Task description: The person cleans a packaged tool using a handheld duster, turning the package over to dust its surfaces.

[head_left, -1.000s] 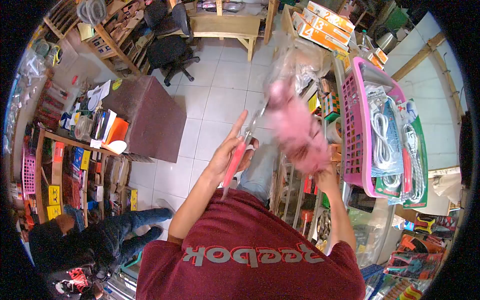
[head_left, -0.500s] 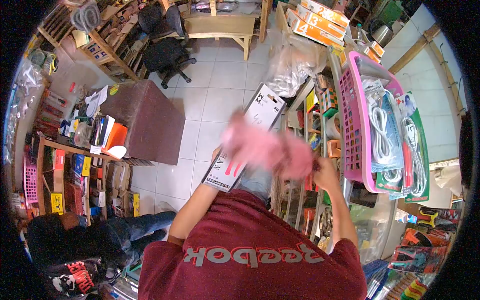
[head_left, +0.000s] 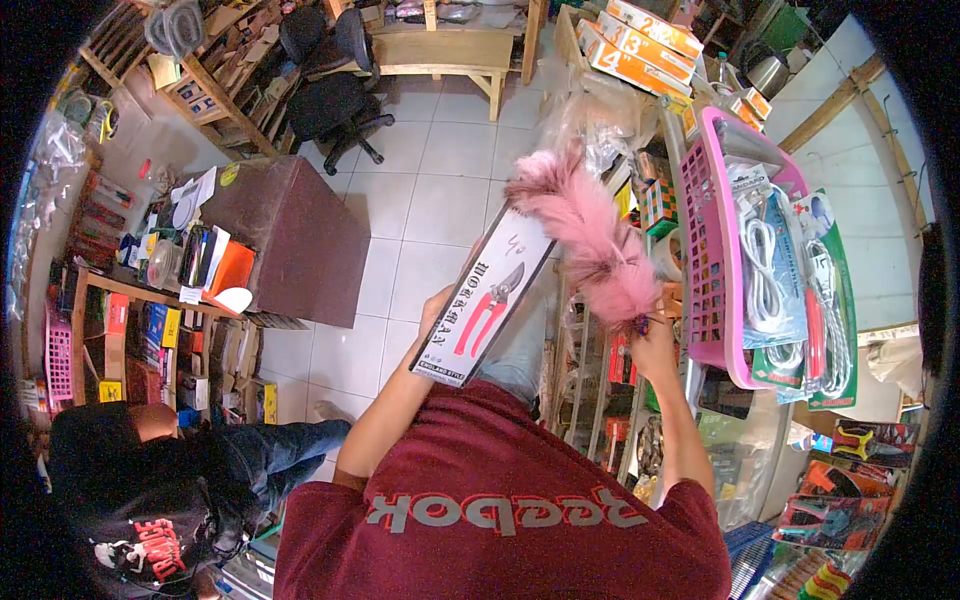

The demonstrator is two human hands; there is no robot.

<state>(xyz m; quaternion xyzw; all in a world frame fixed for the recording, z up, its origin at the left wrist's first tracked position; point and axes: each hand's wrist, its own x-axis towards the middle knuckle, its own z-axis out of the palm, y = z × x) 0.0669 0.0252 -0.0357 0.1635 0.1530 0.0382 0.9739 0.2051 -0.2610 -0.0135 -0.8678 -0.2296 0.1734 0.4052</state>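
A white card package [head_left: 480, 310] with a picture of red-handled pruning shears faces up, tilted, in front of my chest. My left hand [head_left: 436, 310] is closed on its left edge, with most of the fingers hidden behind the card. My right hand [head_left: 652, 345] is wrapped round the lower end of a pink feather duster [head_left: 600, 235]. The feathers slant up and to the left, and their tip lies over the upper end of the package.
A pink basket [head_left: 708, 250] with packaged cables stands at the right, beside boxes [head_left: 640, 65]. Shelves run below my right arm. A brown desk [head_left: 290, 235] and black chair [head_left: 340, 110] stand at the left. Another person [head_left: 200, 480] is at the lower left.
The package has turned from edge-on to face up. The blurred duster swept left across it, then moved back up and right to its upper end. Both hands keep their hold.
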